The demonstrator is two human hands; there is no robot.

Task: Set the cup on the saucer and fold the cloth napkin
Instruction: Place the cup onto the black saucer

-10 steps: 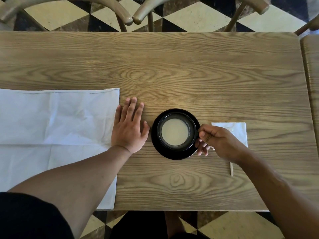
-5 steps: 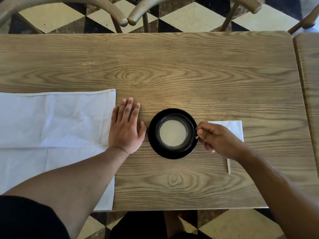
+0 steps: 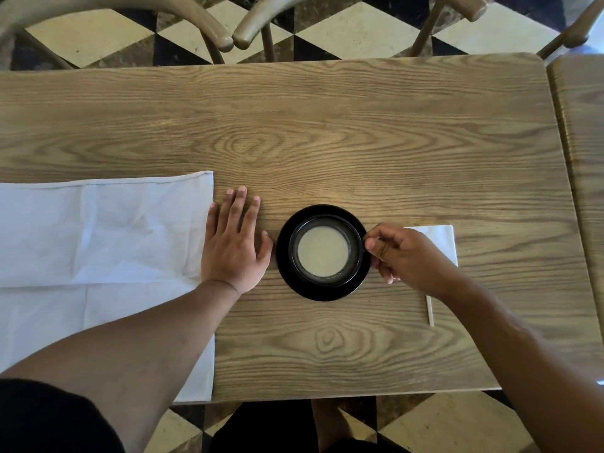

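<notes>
Your fingers (image 3: 380,245) pinch the handle side of the cup (image 3: 323,250), which sits on the saucer (image 3: 287,273) mid-table, in your right hand (image 3: 408,256), while your left hand (image 3: 233,245) lies flat, fingers together, beside the unfolded napkin (image 3: 98,240).

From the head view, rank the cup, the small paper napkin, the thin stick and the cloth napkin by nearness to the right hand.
1. Cup: its handle is pinched by the right hand.
2. Paper napkin: partly under that hand.
3. Stick: just below the wrist.
4. Cloth napkin: far left, beyond the left hand.
</notes>
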